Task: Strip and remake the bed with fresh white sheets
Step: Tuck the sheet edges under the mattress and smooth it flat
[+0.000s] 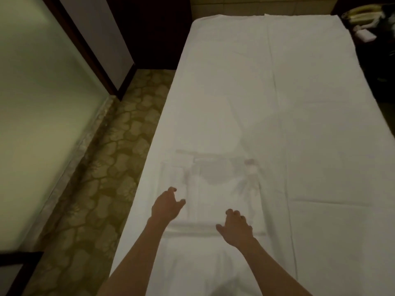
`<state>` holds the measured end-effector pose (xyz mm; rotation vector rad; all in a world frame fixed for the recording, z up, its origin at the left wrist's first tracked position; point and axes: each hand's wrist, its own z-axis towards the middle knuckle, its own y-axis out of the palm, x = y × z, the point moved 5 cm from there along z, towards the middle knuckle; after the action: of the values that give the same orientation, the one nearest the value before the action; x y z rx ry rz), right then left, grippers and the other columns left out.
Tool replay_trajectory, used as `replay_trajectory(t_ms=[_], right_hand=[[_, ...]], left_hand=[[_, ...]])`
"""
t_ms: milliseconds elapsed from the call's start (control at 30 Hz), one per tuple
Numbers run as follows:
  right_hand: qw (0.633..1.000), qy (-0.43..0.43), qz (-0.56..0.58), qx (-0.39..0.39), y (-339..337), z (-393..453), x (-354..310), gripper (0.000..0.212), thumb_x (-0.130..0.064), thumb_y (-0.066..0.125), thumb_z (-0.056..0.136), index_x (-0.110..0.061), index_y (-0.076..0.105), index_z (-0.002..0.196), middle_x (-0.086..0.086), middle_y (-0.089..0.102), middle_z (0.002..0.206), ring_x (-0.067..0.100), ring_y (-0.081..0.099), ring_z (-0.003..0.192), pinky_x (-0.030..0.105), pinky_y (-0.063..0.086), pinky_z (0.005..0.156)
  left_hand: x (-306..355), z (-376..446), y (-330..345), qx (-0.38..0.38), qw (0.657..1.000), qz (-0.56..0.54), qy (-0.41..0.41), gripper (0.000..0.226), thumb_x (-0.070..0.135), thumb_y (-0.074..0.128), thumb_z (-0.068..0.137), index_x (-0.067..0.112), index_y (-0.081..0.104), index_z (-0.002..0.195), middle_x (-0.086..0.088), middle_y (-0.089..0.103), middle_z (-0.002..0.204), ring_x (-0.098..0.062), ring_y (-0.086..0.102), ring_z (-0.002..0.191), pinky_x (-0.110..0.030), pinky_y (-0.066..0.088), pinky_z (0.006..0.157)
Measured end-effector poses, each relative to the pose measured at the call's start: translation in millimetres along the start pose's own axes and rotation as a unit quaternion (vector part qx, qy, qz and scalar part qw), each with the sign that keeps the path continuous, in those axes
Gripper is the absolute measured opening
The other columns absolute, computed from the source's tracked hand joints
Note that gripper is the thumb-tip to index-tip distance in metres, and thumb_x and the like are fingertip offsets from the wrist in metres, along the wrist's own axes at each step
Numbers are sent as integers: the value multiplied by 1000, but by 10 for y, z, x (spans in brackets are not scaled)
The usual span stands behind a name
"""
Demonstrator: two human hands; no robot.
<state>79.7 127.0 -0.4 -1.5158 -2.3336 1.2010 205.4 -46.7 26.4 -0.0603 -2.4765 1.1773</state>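
Our fingers were spread and curled, gripping nothing — left hand (165,207) and right hand (236,228) hovering over a folded white sheet (213,195) lying near the foot of the bed (310,124), itself covered by a flat white sheet — patterned carpet (102,178) alongside.

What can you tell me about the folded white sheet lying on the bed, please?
The folded sheet is a flat, white rectangle of cloth, blurred in this view, lying on the spread white sheet near the bed's foot. Layered edges show along its near side. Both hands are open: the left hand over its left edge, the right hand at its near edge.
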Motion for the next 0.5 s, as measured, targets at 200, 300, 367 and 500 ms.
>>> replay_trajectory(t_ms=[200,300,367,500], right_hand=[[974,56,216,-25,483,751,-330,42,-41,57,91,-5,58,112,7,61,103,21,58,90,31,45,80],[863,216,426,-161,1175,704,-216,50,-57,62,83,-9,61,96,7,65,86,17,58,68,27,46,65],[795,272,519,-159,1550,713,-177,54,-62,66,77,-12,62,97,6,64,82,17,59,69,25,45,63],[624,293,724,26,1761,1020,-203,46,-51,82,62,-15,67,87,-6,68,71,15,62,71,29,47,62]], left_hand=[[-695,853,405,2,994,-63,-93,84,43,67,86,7,22,148,-18,32,149,-36,36,136,-46,31,110],[-786,1239,396,22,999,4,-36,94,45,69,84,9,14,151,-15,15,157,-35,21,143,-52,24,114],[-628,1520,336,37,996,60,47,95,48,68,83,12,12,152,-10,11,160,-31,15,146,-54,21,115],[14,2114,316,17,980,106,167,95,48,71,80,14,17,152,-9,18,158,-26,19,145,-50,20,116]])
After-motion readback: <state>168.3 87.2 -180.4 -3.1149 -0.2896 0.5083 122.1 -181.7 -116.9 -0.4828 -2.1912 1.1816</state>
